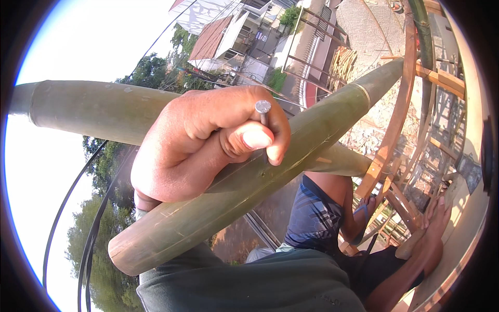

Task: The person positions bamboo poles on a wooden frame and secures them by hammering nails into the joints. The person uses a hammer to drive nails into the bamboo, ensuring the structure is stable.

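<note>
The left hand (208,138) pinches a grey nail (264,120) between thumb and curled forefinger, head uppermost, at the upper long edge of a green bamboo pole (288,158), between its cut end and its ringed end; tip contact is unclear. This pole lies across a second bamboo pole (99,107), while the right hand (439,214) grips a pale wooden handle (410,246).

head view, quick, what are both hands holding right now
Left hand: closed, pinching a nail.
Right hand: closed, apparently around a wooden-handled hammer.
</note>
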Available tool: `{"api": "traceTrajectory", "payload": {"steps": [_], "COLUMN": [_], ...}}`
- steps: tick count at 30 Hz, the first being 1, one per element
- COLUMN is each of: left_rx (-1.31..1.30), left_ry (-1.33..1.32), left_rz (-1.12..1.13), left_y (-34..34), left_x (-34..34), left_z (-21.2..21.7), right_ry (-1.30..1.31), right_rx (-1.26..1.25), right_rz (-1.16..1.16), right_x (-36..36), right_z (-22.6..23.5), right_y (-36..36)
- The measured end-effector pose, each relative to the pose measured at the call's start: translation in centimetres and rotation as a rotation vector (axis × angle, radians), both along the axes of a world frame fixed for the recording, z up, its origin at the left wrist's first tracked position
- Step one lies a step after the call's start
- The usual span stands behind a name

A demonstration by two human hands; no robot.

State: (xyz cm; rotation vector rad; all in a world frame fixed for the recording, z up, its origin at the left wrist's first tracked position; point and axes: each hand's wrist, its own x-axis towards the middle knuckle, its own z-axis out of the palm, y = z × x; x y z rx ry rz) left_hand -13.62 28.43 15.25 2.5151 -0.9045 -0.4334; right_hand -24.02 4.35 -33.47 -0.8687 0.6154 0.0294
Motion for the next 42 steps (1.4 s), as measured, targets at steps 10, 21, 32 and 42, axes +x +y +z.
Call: {"api": "traceTrajectory", "payload": {"steps": [10, 21, 32, 42], "left_rx": [0.074, 0.051, 0.200, 0.294], "left_ry": [0.079, 0.061, 0.032, 0.084], "left_rz": [-0.036, -0.042, -0.197, -0.245], "left_y": [-0.2, 0.2, 0.1, -0.5], "left_x": [0.3, -0.2, -0.2, 0.3], "left_z": [0.7, 0.5, 0.9, 1.3], "right_ry": [0.037, -0.022, -0.110, -0.825], "right_rx": [-0.016, -0.053, 0.034, -0.568], "right_rz": [0.002, -0.009, -0.010, 0.275], "right_x": [0.1, 0.3, 0.3, 0.0], "right_z": [-0.8, 0.2, 9.7, 27.2], "right_y": [0.3, 0.3, 1.6, 4.0]}}
